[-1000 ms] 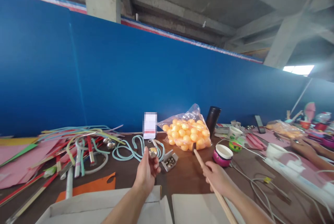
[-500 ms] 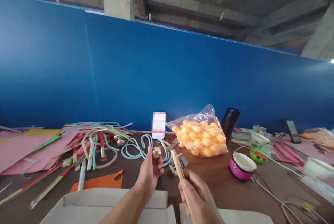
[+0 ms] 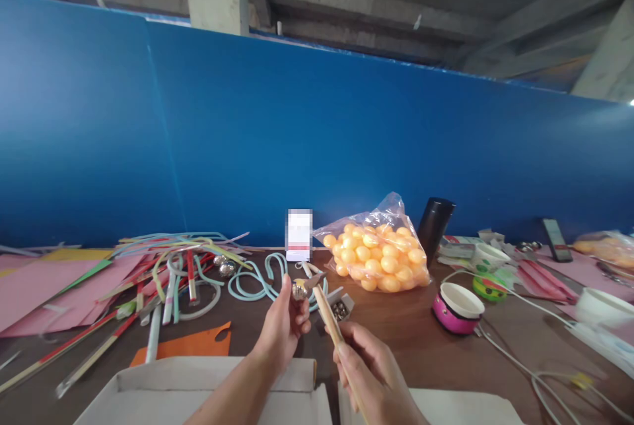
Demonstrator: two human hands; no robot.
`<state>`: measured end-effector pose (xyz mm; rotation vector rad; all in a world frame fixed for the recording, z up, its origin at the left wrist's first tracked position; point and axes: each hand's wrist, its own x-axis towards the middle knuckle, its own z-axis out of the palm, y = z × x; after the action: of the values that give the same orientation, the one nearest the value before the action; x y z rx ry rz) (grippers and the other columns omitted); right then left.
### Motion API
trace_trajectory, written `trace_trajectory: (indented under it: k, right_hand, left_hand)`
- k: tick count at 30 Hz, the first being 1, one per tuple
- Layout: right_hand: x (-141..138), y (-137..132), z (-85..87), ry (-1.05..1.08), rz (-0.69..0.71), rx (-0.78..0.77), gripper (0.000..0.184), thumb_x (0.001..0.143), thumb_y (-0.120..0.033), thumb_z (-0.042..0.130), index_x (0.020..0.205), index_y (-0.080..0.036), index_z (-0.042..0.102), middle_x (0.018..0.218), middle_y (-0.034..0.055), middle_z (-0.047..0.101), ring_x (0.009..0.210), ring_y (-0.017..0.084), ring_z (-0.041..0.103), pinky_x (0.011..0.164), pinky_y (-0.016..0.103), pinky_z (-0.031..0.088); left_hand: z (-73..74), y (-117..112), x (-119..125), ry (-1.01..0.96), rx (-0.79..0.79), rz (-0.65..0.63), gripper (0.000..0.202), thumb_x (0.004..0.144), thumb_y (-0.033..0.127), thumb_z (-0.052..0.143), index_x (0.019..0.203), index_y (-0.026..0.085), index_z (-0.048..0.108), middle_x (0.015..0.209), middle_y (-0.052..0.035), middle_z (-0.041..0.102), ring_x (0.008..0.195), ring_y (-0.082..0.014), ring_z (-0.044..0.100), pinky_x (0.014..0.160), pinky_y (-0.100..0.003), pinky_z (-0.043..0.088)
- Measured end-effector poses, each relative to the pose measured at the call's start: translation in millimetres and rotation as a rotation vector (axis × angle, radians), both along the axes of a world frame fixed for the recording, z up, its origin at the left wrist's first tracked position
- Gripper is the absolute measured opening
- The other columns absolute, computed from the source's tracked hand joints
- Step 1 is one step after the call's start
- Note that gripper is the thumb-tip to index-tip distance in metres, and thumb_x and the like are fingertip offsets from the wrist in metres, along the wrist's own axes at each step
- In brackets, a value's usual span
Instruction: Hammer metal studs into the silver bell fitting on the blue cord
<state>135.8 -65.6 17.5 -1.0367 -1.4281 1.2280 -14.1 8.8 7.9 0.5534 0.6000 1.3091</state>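
Observation:
My left hand (image 3: 283, 327) pinches a small shiny metal bell (image 3: 298, 289) between thumb and fingers, raised above the brown table (image 3: 396, 339). A thin wooden stick (image 3: 333, 332) with a small metal tip is gripped in my right hand (image 3: 369, 375). Its tip reaches up and left to touch the bell. Just behind the hands lies a small open box of metal bells (image 3: 339, 308).
A clear bag of orange balls (image 3: 374, 255) and a black cup (image 3: 434, 224) stand at the back. Teal cords (image 3: 255, 280), coloured strips and pink paper (image 3: 44, 286) lie to the left. A pink pot (image 3: 458, 307) and white cables (image 3: 539, 372) lie right. Open cardboard boxes (image 3: 208, 392) sit at the near edge.
My right hand has swung the stick from the right to the centre, and its tip now meets the bell. The view has turned left; the other person's hands at the right are gone.

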Motion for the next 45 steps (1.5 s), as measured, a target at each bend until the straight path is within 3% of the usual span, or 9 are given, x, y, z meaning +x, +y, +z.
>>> trace_trajectory:
  k: [11, 18, 27, 45]
  right_hand:
    - [0, -2, 3.1, -0.035, -0.031, 0.069, 0.043, 0.085, -0.051, 0.050, 0.107, -0.015, 0.054, 0.067, -0.0003, 0.050, 0.049, 0.008, 0.043, 0.036, 0.016, 0.033]
    - [-1, -2, 2.3, -0.067, -0.014, 0.029, 0.044, 0.085, -0.051, 0.049, 0.108, -0.015, 0.055, 0.065, -0.0008, 0.052, 0.044, 0.007, 0.040, 0.035, 0.016, 0.033]
    - [-1, -2, 5.6, -0.087, -0.039, 0.020, 0.044, 0.083, -0.052, 0.050, 0.103, -0.014, 0.058, 0.066, 0.0002, 0.053, 0.046, 0.008, 0.043, 0.035, 0.016, 0.034]
    - [0, -7, 13.4, -0.025, -0.055, 0.012, 0.044, 0.082, -0.054, 0.050, 0.100, -0.015, 0.058, 0.065, 0.0005, 0.053, 0.046, 0.008, 0.043, 0.036, 0.017, 0.037]
  left_hand:
    - [5.0, -1, -1, -0.026, -0.036, -0.085, 0.047, 0.078, 0.064, 0.045, 0.067, 0.018, 0.043, 0.047, 0.0056, 0.040, 0.039, -0.0045, 0.024, 0.040, -0.019, 0.018]
    - [2.5, 2, -1, -0.020, -0.041, -0.104, 0.047, 0.078, 0.064, 0.046, 0.070, 0.018, 0.046, 0.046, 0.0059, 0.039, 0.038, -0.0044, 0.023, 0.039, -0.019, 0.017]
    - [2.4, 0, 0, 0.024, -0.064, -0.054, 0.048, 0.077, 0.065, 0.046, 0.074, 0.017, 0.049, 0.045, 0.0060, 0.039, 0.038, -0.0049, 0.023, 0.039, -0.020, 0.017]
    - [0.5, -2, 3, 0.163, 0.012, 0.002, 0.048, 0.074, 0.065, 0.050, 0.063, 0.019, 0.044, 0.048, 0.0062, 0.038, 0.041, -0.0056, 0.024, 0.040, -0.021, 0.024]
